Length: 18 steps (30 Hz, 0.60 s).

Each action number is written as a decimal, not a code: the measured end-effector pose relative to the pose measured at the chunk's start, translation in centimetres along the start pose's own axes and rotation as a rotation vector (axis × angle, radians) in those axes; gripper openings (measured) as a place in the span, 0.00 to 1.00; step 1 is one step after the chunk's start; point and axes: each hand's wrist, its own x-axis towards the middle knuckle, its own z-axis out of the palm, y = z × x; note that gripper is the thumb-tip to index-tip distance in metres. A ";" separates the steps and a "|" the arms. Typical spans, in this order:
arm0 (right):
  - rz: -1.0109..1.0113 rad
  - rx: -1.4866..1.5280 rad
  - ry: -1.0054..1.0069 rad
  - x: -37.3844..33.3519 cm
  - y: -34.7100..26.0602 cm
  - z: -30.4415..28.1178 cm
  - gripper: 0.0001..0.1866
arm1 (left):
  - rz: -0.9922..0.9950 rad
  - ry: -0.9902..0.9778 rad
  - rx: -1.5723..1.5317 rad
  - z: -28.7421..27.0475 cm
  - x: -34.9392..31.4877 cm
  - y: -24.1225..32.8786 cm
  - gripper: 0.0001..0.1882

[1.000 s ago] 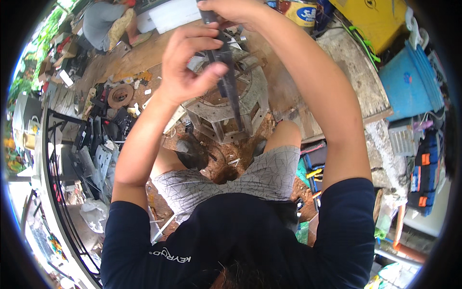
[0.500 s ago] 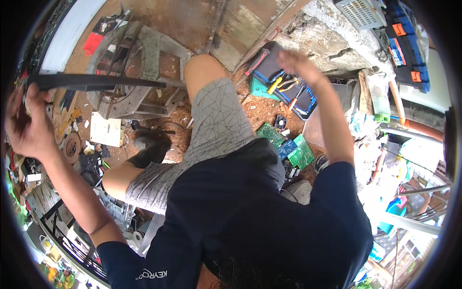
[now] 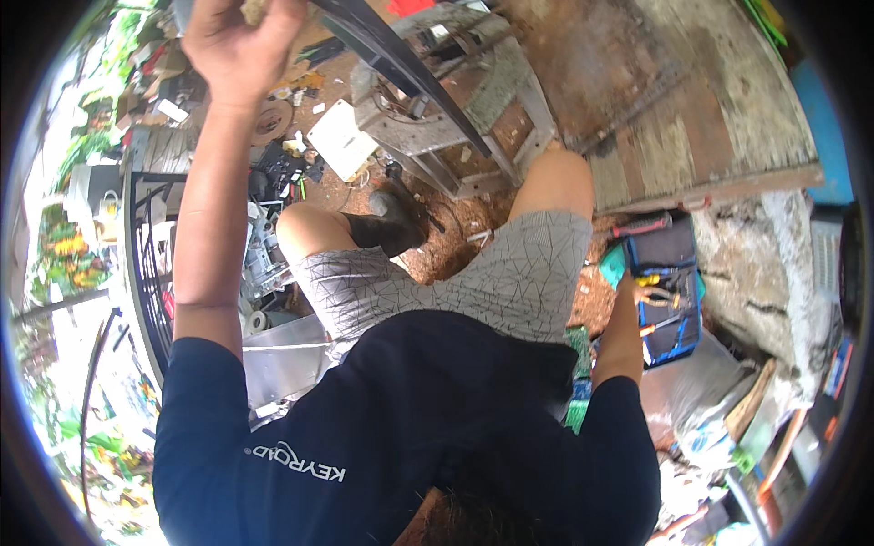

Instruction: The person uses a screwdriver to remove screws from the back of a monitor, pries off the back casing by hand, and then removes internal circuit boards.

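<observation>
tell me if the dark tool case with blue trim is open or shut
Open: the dark tool case lies spread out, with tools exposed, including a yellow-handled one.

- Left hand at the top edge, beside a long black strip; its grip is cut off.
- Right hand low beside an open tool pouch.
- Strip slants over a grey frame.
- White panel left of the frame.

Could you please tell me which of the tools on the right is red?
The tool at the dark pouch's upper edge; the yellow tools lie lower, nearer its middle.
</observation>
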 end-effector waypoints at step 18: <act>-0.845 0.921 -0.114 -24.4 -4.8 -36.7 0.25 | 0.141 0.033 0.056 2.5 2.3 0.7 0.15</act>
